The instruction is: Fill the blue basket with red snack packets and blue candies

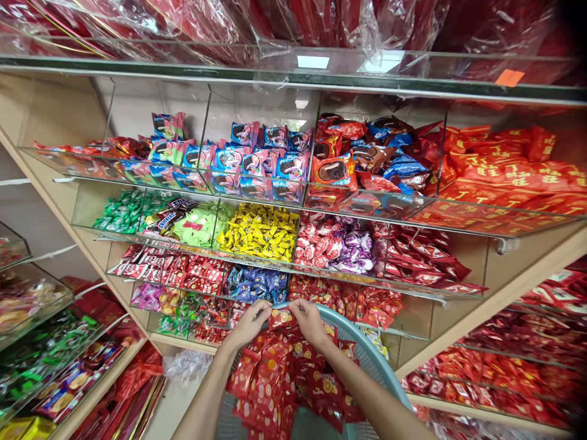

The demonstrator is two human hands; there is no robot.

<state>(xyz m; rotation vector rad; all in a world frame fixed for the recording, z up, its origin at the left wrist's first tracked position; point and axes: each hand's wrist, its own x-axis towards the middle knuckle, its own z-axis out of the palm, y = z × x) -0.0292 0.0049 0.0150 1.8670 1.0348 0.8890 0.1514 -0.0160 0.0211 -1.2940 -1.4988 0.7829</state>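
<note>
Between my two hands, at the far rim of a blue-green plastic basket, is a small red candy packet with orange-slice prints. My left hand pinches its left end, and my right hand pinches its right end. Beneath my forearms, the basket holds a heap of similar red packets. Just beyond the rim, more red packets fill a low shelf compartment, with blue-wrapped candies to their left.
Clear-fronted shelves rise ahead, holding yellow candies, cookie packets and red-orange packets. A glass shelf edge crosses overhead. Another candy rack stands at left. A crumpled clear plastic bag lies low beside the basket.
</note>
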